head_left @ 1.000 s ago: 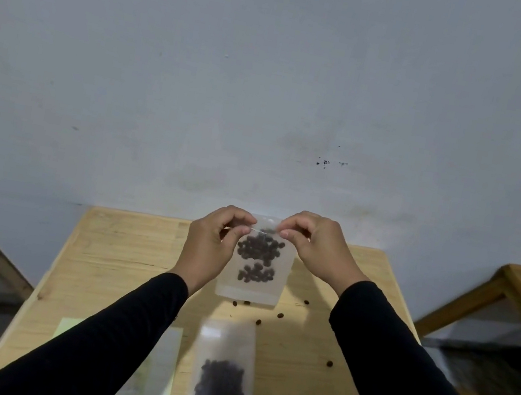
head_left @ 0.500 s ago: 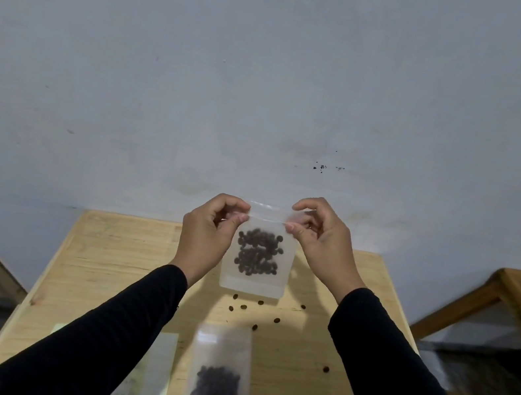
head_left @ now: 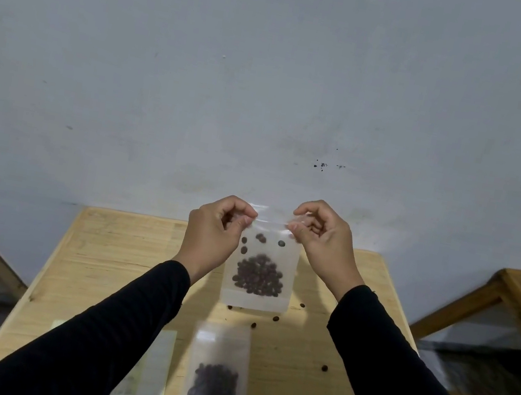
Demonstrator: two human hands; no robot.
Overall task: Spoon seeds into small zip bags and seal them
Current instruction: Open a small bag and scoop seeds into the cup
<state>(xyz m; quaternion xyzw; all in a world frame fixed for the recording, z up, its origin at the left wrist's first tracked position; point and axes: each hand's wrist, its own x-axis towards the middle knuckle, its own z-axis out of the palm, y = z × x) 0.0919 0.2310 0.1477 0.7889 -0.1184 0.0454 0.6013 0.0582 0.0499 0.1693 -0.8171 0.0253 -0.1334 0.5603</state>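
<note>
Clear plastic, the bag [head_left: 260, 267] hangs upright above the tabletop [head_left: 122, 260], seeds [head_left: 258, 275] settled low inside it. Your left hand [head_left: 212, 234] pinches its top left corner and your right hand [head_left: 323, 239] its top right, fingers clamped on the zip strip [head_left: 270, 222]. That strip runs level between your hands, so the seal likely calls for pressing along it sideways.

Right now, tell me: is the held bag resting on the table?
No. Both hands, left and right, pinch the bag by its top corners above the table.
</note>
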